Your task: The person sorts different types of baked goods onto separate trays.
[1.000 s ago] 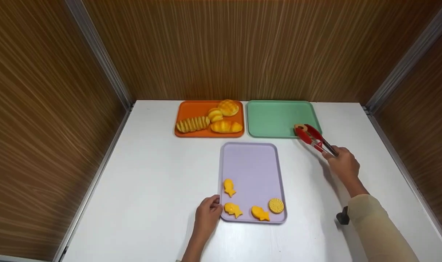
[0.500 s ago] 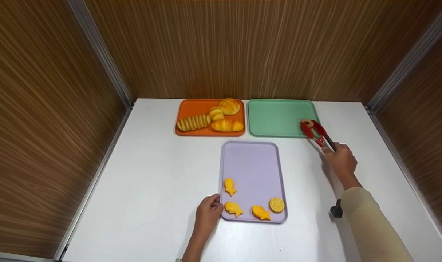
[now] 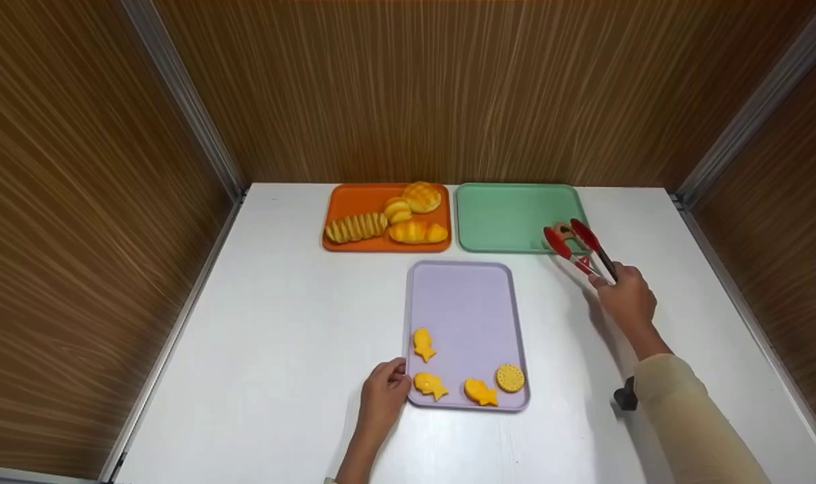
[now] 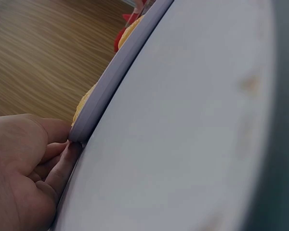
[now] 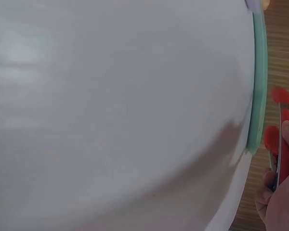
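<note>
My left hand (image 3: 382, 396) pinches the left rim of a lilac tray (image 3: 463, 296) near its lower corner; the left wrist view has thumb and fingers at the tray edge (image 4: 98, 98). Three fish-shaped yellow pieces and a round biscuit (image 3: 510, 378) lie along that tray's left and near sides. My right hand (image 3: 628, 299) grips red-tipped tongs (image 3: 586, 259), their tips spread apart. Between the tips shows a brown ring-shaped piece, like a doughnut (image 3: 562, 230), over the near right corner of the green tray (image 3: 509, 215). In the right wrist view the tongs (image 5: 285, 139) stand beside the green tray's edge.
At the back left stands an orange tray (image 3: 361, 195) with several toy breads, among them a croissant (image 3: 418, 232) and a ridged loaf (image 3: 356, 228). Wood-patterned panels (image 3: 408, 87) enclose the white table (image 3: 287, 323) at the back and both sides.
The tongs and ring-shaped piece first moved right over the green tray's corner, then slightly back left. The tongs' tips are now wider apart. The left hand and lilac tray have stayed in place.
</note>
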`<state>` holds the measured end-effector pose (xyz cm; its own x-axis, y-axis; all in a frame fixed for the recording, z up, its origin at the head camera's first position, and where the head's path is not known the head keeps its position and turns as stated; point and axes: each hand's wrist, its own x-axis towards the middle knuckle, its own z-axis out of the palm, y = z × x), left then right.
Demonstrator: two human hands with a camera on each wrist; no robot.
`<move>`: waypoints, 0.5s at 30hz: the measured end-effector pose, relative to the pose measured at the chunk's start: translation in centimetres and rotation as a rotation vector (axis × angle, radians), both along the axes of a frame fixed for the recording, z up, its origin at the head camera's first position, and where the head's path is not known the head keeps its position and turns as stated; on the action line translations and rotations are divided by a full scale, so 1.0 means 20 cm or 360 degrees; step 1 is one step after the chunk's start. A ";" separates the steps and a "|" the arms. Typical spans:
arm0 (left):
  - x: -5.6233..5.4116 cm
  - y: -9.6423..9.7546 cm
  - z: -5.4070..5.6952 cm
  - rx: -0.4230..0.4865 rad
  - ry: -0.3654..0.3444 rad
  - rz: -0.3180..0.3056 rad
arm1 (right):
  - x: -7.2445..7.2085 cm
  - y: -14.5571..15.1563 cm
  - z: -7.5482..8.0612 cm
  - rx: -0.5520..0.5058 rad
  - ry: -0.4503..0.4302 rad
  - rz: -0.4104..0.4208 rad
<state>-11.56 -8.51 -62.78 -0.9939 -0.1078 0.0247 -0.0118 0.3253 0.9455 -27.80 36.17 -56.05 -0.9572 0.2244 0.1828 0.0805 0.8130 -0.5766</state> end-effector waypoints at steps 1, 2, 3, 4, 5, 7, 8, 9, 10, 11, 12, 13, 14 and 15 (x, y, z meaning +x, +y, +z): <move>0.00 0.00 0.00 0.0005 -0.0010 -0.0003 | 0.01 -0.01 0.01 -0.0006 0.0006 0.0017; 0.00 0.00 0.00 0.0008 -0.0021 -0.0004 | 0.02 -0.02 0.01 -0.0011 0.0010 0.0036; 0.00 0.00 0.00 0.0006 -0.0028 -0.0003 | 0.04 -0.03 0.01 -0.0017 0.0013 0.0055; 0.00 0.00 0.01 0.0007 -0.0033 -0.0004 | 0.05 -0.04 0.02 -0.0020 0.0015 0.0074; 0.00 0.01 0.01 0.0009 -0.0035 -0.0002 | 0.06 -0.05 0.02 -0.0029 0.0009 0.0094; 0.00 0.01 0.01 0.0009 -0.0025 -0.0002 | 0.09 -0.07 0.03 -0.0048 -0.0006 0.0138; 0.00 0.01 0.01 0.0012 -0.0027 -0.0002 | 0.10 -0.08 0.04 -0.0053 -0.0019 0.0159; 0.00 0.01 0.01 0.0010 -0.0026 -0.0002 | 0.11 -0.09 0.04 -0.0057 -0.0036 0.0179; 0.00 0.01 0.00 0.0012 -0.0026 -0.0004 | 0.13 -0.10 0.04 -0.0062 -0.0047 0.0200; 0.00 0.01 0.00 0.0011 -0.0023 -0.0005 | 0.14 -0.12 0.05 -0.0069 -0.0057 0.0222; 0.00 0.00 0.00 0.0010 -0.0024 -0.0008 | 0.15 -0.13 0.05 -0.0072 -0.0061 0.0246; 0.00 0.00 0.00 0.0009 -0.0024 -0.0010 | 0.17 -0.14 0.05 -0.0073 -0.0059 0.0270; 0.00 0.00 0.00 0.0014 -0.0032 -0.0009 | 0.18 -0.15 0.05 -0.0076 -0.0051 0.0294; 0.00 0.00 0.00 0.0009 -0.0032 -0.0009 | 0.19 -0.17 0.05 -0.0071 -0.0034 0.0319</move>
